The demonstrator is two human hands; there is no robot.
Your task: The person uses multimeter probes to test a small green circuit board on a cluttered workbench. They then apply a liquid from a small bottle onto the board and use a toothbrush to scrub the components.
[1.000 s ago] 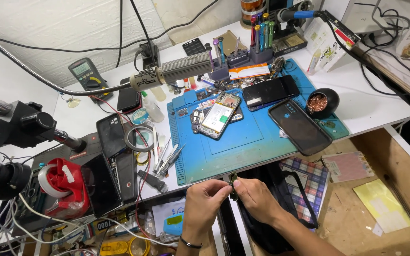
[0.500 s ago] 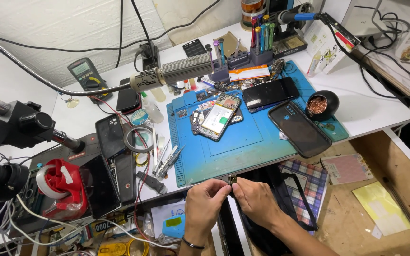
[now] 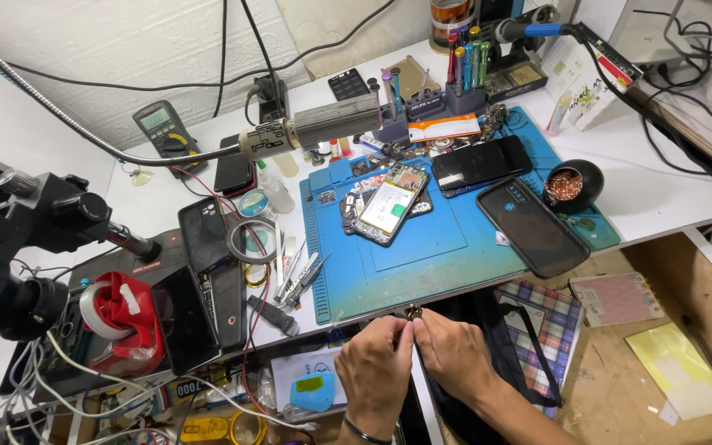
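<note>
Head view. A small dark part [image 3: 414, 312] is being held between the fingertips of both hands, just off the near edge of the blue mat [image 3: 447, 247]. The part is too small for its long axis or heading to be told; only a short stub is being shown above the fingers.

The left hand [image 3: 375, 368] is being held with its back toward the camera, fingers curled upward and inward, thumb and forefinger being pinched shut on the left side of the part. A dark band is being worn on its wrist. The right hand [image 3: 452, 357] is being brought in from the lower right, forearm running down toward the picture's bottom edge, its fingertips being closed on the right side of the same part. The two hands are touching at the fingertips, with the part sitting at the top of the meeting point, over the table's front edge.

On the mat, an opened phone [image 3: 389, 206] is lying tilted, screen side up, with a dark phone [image 3: 531, 225] to its right and another black phone [image 3: 481, 162] beyond. A black bowl [image 3: 573, 183] is standing at the mat's right end. Tweezers [image 3: 297, 276] are lying left of the mat, near a tape ring [image 3: 250, 241]. A red tape holder [image 3: 121, 317] and a microscope [image 3: 22, 247] are standing far left.
</note>
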